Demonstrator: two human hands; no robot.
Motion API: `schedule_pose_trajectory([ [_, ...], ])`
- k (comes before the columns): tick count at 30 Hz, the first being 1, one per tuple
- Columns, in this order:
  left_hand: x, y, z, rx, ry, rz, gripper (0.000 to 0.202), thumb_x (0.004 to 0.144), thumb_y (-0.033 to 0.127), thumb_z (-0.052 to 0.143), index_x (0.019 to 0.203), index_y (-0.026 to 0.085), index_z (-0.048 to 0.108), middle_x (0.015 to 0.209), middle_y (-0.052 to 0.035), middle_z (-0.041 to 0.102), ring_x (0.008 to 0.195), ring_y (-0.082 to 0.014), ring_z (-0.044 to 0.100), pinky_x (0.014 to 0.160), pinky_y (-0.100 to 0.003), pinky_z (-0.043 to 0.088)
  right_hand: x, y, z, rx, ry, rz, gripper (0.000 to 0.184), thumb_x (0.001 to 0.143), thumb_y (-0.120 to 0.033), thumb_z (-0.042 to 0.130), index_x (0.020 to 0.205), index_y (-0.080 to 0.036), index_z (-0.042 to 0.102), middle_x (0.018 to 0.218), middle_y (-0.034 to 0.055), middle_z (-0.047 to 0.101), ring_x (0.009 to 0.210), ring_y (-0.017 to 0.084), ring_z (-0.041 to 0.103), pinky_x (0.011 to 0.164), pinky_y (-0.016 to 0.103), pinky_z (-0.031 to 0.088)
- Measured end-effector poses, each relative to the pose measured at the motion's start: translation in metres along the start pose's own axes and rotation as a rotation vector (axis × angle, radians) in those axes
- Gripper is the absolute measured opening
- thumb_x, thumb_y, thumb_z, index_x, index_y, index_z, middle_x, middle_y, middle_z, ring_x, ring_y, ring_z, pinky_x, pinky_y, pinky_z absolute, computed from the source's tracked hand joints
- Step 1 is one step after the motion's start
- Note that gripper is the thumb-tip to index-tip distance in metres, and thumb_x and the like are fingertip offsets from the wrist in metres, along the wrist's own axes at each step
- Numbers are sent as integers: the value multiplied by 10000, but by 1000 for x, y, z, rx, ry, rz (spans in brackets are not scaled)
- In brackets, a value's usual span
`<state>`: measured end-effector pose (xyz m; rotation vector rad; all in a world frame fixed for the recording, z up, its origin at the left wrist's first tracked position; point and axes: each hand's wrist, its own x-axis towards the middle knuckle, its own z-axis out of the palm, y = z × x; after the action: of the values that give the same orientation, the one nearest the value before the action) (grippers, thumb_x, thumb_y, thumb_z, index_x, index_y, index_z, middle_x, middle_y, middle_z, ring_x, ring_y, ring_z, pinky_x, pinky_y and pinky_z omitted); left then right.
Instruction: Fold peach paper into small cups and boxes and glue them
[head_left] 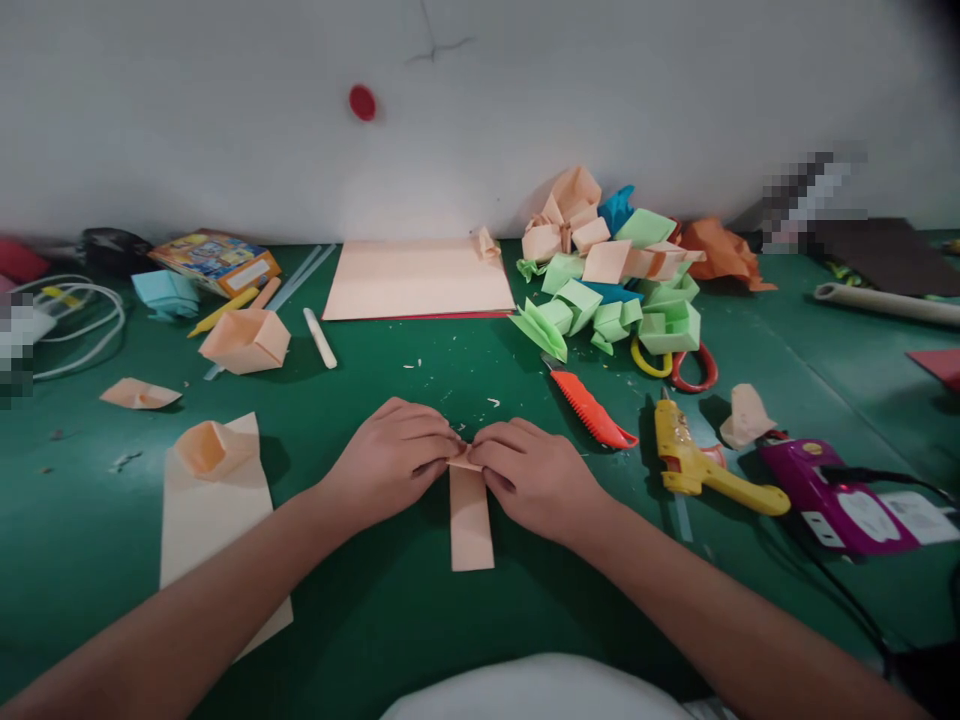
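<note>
A narrow peach paper strip lies on the green table, its long end pointing toward me. My left hand and my right hand meet at its far end, fingers closed on the paper from both sides. The far edge looks folded over under the fingertips, though most of it is hidden. Left of my hands lies a pale paper sheet, partly covered by my left forearm. On that sheet sits a small folded peach paper piece.
An orange cutter and a yellow glue gun lie right of my hands, near a purple power strip. Behind them are scissors and a heap of folded papers. A peach sheet lies by the wall.
</note>
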<state>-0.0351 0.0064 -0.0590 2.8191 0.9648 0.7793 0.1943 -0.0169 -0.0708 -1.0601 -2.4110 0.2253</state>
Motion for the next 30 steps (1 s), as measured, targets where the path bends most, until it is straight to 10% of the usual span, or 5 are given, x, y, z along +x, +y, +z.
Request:
schedule_pose_trajectory([
  [16, 2, 15, -10, 91, -182, 14, 247, 1001, 322, 555, 912, 228, 765, 1012, -28, 752, 968, -206, 639, 835, -386, 426, -5, -2, -10, 183, -68, 70, 106, 880, -141, 630, 909, -224, 689, 1128, 64, 681, 984, 223, 581, 829, 369, 528],
  [30, 7, 35, -9, 52, -300, -367, 207, 870, 299, 692, 1057, 214, 664, 1036, -51, 675, 955, -268, 585, 800, -407, 404, 5, -9, -8, 343, -81, 315, 311, 763, -41, 667, 999, -240, 629, 1047, 24, 707, 976, 241, 574, 828, 385, 483],
])
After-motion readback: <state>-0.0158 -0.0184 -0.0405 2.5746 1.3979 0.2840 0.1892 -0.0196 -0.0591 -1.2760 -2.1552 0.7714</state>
